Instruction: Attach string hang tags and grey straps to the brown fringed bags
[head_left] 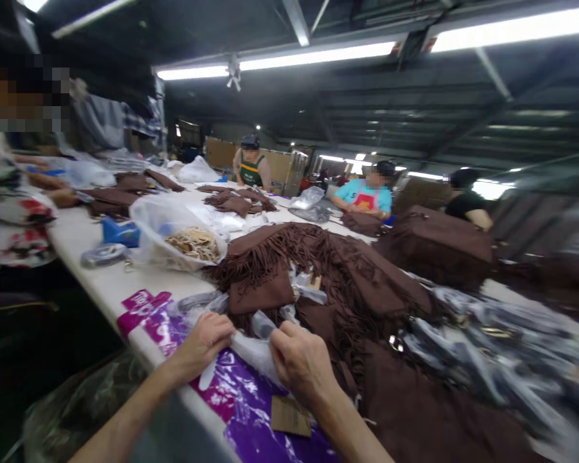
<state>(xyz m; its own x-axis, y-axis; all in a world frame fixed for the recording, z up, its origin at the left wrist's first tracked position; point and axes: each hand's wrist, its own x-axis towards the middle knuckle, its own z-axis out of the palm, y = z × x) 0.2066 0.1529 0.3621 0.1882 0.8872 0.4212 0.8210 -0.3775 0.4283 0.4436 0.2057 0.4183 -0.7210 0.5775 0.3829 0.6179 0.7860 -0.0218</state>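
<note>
Spanning the left grip (205, 345) and right grip (300, 360), both pinching it, a translucent wrap (253, 354) sits over a purple sheet (251, 402) at the near edge of the bench (72, 247), beside brown fringed bags (265, 292). Its long axis runs crosswise, slanting nearer toward the right grip. Pale lettering (139, 299) on the sheet's magenta corner is too blurred to read; an S marks a turquoise shirt (345, 190).

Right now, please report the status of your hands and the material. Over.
Left hand, right hand: both gripping white wrap. Wrap: spanning between them, over purple sheet. Crowding close beyond: heaped brown fringed pieces.
</note>
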